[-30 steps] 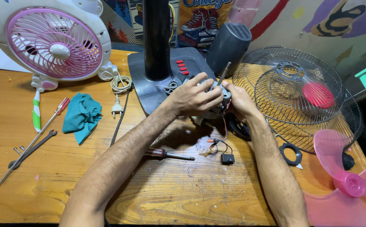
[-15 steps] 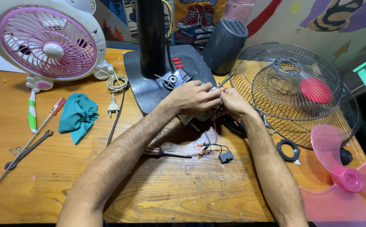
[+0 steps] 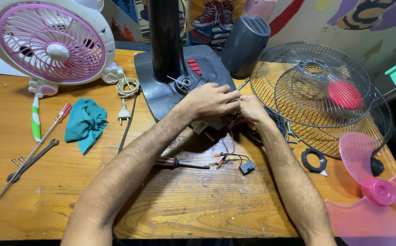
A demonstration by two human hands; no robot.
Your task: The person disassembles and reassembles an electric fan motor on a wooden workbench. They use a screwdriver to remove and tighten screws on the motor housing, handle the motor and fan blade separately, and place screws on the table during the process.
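Head view, bench w/ fan parts. We see the left hand (image 3: 211,101) closed over a small motor unit (image 3: 207,125) at the front edge of the grey fan base (image 3: 161,93); the right hand (image 3: 251,110) meets it fingertip to fingertip, pinched narrow on what looks like a thin shaft or tool (image 3: 242,84) slanting up-right, though the fingers hide the contact, so we cannot tell exactly what it grips. Loose wires (image 3: 229,157) run from the unit down to a small black block (image 3: 247,167) on the table (image 3: 116,214). A screwdriver (image 3: 179,163) lies untouched just below the left forearm. Wire guards (image 3: 316,95) sit right of the hands, pink blade (image 3: 380,191) near the right elbow; cloth (image 3: 85,123), plug (image 3: 123,114) and small pink fan (image 3: 52,45) lie well left. We judge the step as fine work at the motor, approx. mid-disassembly or refit; next move calls for steady two-hand support and care not to strain the wires.
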